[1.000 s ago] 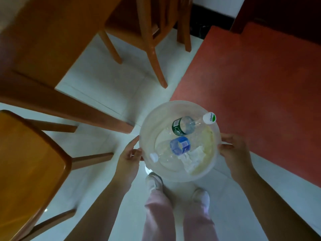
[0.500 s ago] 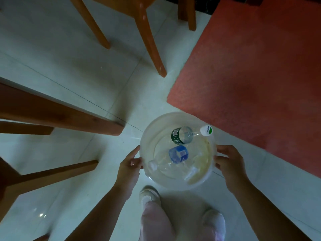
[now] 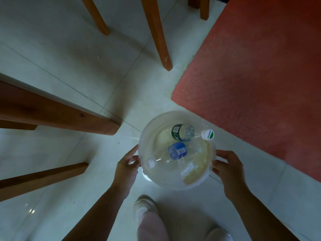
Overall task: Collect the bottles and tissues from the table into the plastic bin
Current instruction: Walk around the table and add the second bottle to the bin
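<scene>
A round translucent plastic bin (image 3: 152,122) hangs low over the tiled floor, held at its rim from both sides. My left hand (image 3: 126,167) grips the left rim and my right hand (image 3: 229,169) grips the right rim. Inside lie a clear bottle with a green label (image 3: 182,132), its white cap against the right rim, and a clear bottle with a blue label (image 3: 177,151), its cap pointing left. Crumpled white tissue (image 3: 188,168) sits under the bottles at the bottom.
Wooden chair and table legs (image 3: 156,33) stand ahead and to the left, with a thick wooden beam (image 3: 57,112) at left. A red mat (image 3: 251,75) covers the floor to the right. My feet in light shoes (image 3: 144,206) are just below the bin.
The bin has gone lower toward the floor with both hands still on its rim. The view has tilted down, so the chair seats and tabletop have left the frame.
</scene>
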### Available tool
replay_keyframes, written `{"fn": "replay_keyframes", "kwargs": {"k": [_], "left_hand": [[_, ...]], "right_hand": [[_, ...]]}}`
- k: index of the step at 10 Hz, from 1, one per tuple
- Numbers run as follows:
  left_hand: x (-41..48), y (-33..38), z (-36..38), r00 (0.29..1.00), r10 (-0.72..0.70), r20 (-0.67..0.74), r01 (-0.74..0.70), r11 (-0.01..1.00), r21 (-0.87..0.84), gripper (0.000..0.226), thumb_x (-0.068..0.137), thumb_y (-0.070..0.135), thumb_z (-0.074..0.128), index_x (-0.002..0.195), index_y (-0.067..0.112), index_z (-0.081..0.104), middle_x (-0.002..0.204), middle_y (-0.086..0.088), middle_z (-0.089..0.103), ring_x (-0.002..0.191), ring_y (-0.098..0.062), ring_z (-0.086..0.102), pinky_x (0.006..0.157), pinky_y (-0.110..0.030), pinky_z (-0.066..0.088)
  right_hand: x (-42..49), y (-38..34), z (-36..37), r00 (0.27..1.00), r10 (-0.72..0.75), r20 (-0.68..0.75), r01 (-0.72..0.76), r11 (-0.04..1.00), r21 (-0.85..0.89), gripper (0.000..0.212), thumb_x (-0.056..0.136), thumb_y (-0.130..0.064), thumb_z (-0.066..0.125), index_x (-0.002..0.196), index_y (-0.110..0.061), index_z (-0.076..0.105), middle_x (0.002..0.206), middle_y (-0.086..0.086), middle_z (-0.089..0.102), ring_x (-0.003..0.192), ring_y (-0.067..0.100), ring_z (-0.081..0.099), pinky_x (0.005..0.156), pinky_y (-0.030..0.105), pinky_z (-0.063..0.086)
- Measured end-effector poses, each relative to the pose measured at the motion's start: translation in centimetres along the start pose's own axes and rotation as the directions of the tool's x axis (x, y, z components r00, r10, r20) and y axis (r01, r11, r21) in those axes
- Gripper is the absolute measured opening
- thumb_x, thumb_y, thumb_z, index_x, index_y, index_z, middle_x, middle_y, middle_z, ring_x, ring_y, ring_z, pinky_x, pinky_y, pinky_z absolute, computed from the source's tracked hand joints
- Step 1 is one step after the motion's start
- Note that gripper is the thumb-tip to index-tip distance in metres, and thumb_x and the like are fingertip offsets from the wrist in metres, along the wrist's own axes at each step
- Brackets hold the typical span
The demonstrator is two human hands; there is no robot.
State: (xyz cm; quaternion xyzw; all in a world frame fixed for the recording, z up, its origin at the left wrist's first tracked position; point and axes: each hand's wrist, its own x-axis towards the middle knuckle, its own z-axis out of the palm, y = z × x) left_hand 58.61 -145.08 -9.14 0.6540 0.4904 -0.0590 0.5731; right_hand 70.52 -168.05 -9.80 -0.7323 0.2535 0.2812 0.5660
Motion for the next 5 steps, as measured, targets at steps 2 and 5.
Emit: {"fn": "replay_keyframes", "kwargs": {"k": [2, 5], "left_hand": [[0.2, -0.2, 0.0, 1.0, -0.015, 0.0, 0.015, 1.0, 0.024, 0.038, 0.087, 0.015, 0.061, 0.118, 0.037, 0.054, 0.07, 0.015, 0.072, 0.086, -0.015, 0.062, 0.079, -0.032, 0.046], [-3.9, 4.3, -0.8, 0.986, 0.148, -0.071, -0.125, 0.956, 0.265, 0.033, 0.089, 0.015, 0.056, 0.12, 0.025, 0.057, 0.124, 0.0, 0.058, 0.088, 0.001, 0.056, 0.065, -0.003, 0.04]], "right_hand": [[0.2, 0.1, -0.2, 1.0, 0.026, 0.012, -0.026, 0.999, 0.019, 0.031, 0.076, 0.009, 0.055, 0.084, -0.02, 0.062, 0.097, -0.002, 0.062, 0.084, 0.016, 0.063, 0.066, 0.032, 0.054], [-3.6, -3.7, -1.1, 1.0, -0.019, 0.002, 0.019, 1.0, -0.015, 0.033, 0.081, 0.003, 0.052, 0.105, -0.016, 0.061, 0.111, 0.002, 0.061, 0.104, 0.018, 0.055, 0.085, 0.035, 0.043]]}}
